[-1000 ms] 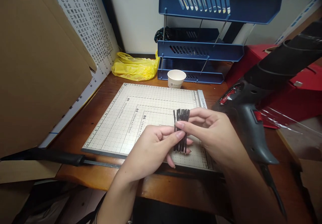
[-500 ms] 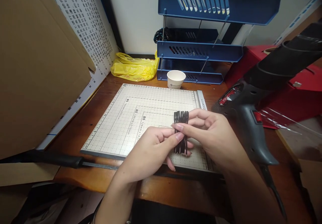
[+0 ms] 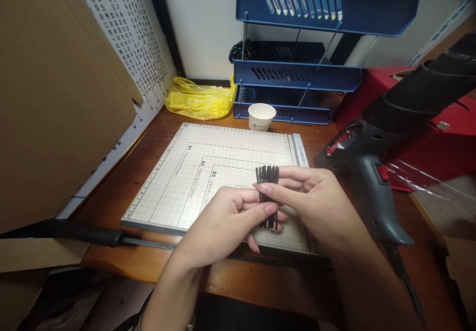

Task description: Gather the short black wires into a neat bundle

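Observation:
A bundle of thin black strips (image 3: 268, 174) stands upright between my two hands, its upper ends spread slightly apart. My left hand (image 3: 232, 219) pinches its lower part, the thumb lying across the front. Higher up, my right hand (image 3: 310, 192) grips the same bundle from the right, thumb in front and fingers behind. Both hands are above the right part of a white paper cutter board (image 3: 159, 187) printed with grid lines and sizes. The fingers hide the middle of the strips.
A paper cup (image 3: 262, 117) stands behind the board, near a yellow plastic bag (image 3: 201, 100) and a blue tiered tray (image 3: 297, 75). At the right are a dark heat gun (image 3: 375, 172) and a red box (image 3: 412, 147). The cutter's black handle (image 3: 89, 234) lies front left.
My left thumb has slid right and slightly down across the bundle. The strips' upper ends look more unevenly spread. The camera view has shifted slightly.

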The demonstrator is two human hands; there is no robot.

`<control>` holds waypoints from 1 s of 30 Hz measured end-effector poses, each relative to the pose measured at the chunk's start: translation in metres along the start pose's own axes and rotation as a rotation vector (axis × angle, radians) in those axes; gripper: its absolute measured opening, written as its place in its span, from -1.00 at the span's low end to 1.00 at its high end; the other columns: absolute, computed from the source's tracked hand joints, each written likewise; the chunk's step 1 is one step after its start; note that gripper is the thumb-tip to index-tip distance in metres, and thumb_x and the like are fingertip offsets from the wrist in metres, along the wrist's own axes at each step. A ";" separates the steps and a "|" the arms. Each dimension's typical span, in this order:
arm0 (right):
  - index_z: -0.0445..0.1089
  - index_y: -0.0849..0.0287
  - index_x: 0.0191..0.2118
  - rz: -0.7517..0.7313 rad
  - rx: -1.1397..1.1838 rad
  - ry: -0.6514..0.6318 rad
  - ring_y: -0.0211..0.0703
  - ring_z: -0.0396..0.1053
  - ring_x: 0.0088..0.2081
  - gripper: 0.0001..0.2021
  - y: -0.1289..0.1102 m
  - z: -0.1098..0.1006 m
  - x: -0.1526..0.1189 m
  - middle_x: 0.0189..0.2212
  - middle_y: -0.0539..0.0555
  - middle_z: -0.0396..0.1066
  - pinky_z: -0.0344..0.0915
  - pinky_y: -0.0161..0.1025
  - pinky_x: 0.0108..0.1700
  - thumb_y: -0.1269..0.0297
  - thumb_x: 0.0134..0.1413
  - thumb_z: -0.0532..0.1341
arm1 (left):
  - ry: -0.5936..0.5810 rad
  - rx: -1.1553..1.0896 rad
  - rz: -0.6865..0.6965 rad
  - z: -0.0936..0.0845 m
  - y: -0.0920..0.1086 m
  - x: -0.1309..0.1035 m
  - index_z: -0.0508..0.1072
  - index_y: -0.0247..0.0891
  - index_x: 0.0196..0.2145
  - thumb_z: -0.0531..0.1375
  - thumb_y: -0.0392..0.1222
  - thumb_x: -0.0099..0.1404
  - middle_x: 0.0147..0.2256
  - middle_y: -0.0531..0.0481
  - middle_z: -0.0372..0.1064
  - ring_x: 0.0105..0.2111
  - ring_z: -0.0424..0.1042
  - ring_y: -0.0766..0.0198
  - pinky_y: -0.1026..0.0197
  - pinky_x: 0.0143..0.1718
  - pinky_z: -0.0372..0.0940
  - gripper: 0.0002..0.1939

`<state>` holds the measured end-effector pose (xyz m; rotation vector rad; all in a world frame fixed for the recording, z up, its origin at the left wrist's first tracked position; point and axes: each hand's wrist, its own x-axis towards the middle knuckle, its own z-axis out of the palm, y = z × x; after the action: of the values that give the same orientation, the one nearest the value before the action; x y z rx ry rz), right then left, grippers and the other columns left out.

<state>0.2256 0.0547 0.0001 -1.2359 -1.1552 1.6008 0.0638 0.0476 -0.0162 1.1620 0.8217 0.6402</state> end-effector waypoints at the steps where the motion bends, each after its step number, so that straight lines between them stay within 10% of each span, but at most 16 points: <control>1: 0.54 0.23 -0.34 -0.006 -0.005 0.003 -0.35 0.25 -0.65 -0.79 0.000 0.001 0.000 -0.56 0.03 0.45 0.27 -0.40 -0.64 0.21 -0.07 0.42 | 0.003 -0.003 -0.003 0.000 0.000 0.000 0.59 -0.38 -0.21 0.22 -0.13 0.35 -0.33 -0.07 0.50 -0.57 0.32 0.48 0.48 -0.56 0.34 -0.75; 30: 0.43 0.19 -0.34 -0.100 -0.055 0.048 -0.27 0.31 -0.65 -0.80 0.000 -0.001 -0.001 -0.65 -0.06 0.33 0.32 -0.34 -0.62 0.17 0.02 0.35 | 0.088 -0.054 -0.004 0.004 0.001 0.000 0.60 -0.36 -0.19 0.25 -0.10 0.33 -0.37 -0.07 0.51 -0.57 0.37 0.47 0.47 -0.56 0.34 -0.75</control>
<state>0.2269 0.0539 0.0002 -1.2256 -1.2180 1.4668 0.0665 0.0459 -0.0143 1.0891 0.8764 0.7101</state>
